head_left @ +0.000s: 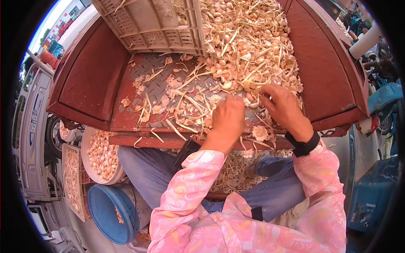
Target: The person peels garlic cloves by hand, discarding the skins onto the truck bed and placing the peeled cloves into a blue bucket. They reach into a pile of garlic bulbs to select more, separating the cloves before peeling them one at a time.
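A heap of garlic cloves (253,42), mixed with dry skins and stalks, covers the right side of a red metal truck bed. My left hand (229,116) is closed at the heap's near edge, its fingertips turned away and whatever they grip hidden. Just right of it, my right hand (283,107) curls its fingers and thumb inward, with the tips beside some loose cloves (250,97). I cannot make out what is between them. Both hands are low over the bed, a small gap apart.
A pale plastic crate (156,27) stands tilted at the bed's back left. Stalks and skins litter the metal floor (141,90). Down to the left are a white bucket of cloves (86,147), a blue bucket (95,204) and a crate of garlic (71,179). Red side walls (327,63) flank the bed.
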Available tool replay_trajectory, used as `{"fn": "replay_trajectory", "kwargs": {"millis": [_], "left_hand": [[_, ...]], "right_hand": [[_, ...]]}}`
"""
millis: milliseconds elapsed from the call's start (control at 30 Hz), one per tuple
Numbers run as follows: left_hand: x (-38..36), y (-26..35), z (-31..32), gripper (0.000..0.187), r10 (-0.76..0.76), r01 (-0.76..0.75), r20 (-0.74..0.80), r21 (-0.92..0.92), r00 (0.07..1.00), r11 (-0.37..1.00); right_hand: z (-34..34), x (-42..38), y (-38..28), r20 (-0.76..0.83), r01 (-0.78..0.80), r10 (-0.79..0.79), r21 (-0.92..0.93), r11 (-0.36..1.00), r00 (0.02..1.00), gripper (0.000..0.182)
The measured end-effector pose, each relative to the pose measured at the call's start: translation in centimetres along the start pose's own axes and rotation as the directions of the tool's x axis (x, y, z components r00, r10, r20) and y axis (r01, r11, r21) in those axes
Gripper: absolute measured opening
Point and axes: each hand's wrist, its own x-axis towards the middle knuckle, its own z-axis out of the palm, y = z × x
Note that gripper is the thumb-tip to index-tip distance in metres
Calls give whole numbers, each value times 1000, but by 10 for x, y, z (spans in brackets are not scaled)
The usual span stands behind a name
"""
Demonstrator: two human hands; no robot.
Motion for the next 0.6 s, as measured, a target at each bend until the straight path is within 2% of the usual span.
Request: {"fn": "replay_trajectory", "kwargs": {"millis": [33,67,233,333,367,400,467,500,600], "left_hand": [[-1,-1,-4,21,1,-2,41,7,999,1000],[-4,-1,-8,21,2,-3,87,14,996,1000],[-24,-19,-25,20,111,-110,15,-42,994,993],[-32,-38,-25,27,77,-102,-90,-333,993,938],[-36,-41,-26,31,-32,24,-9,-448,999,894],[-39,-43,-27,31,-97,82,6,-600,995,796],[-47,-46,-29,30,-213,175,72,-838,975,517],[-50,-47,-33,30,-189,149,72,-891,979,430],[-56,-43,-46,31,-223,217,210,-976,952,8]], "right_hand": [[-3,4,8,63,15,-10,-79,997,998,12],[1,5,13,78,31,-26,-63,998,997,12],[26,10,7,138,75,-83,61,995,987,17],[29,14,-2,155,60,-68,58,997,986,17],[21,15,-7,163,39,-45,41,998,986,17],[17,17,-10,171,18,-22,23,1000,985,16],[28,17,-6,162,75,-66,-49,996,985,14],[33,18,-4,161,104,-89,-86,991,983,13],[41,21,-7,229,164,-113,-220,962,967,10]]}}
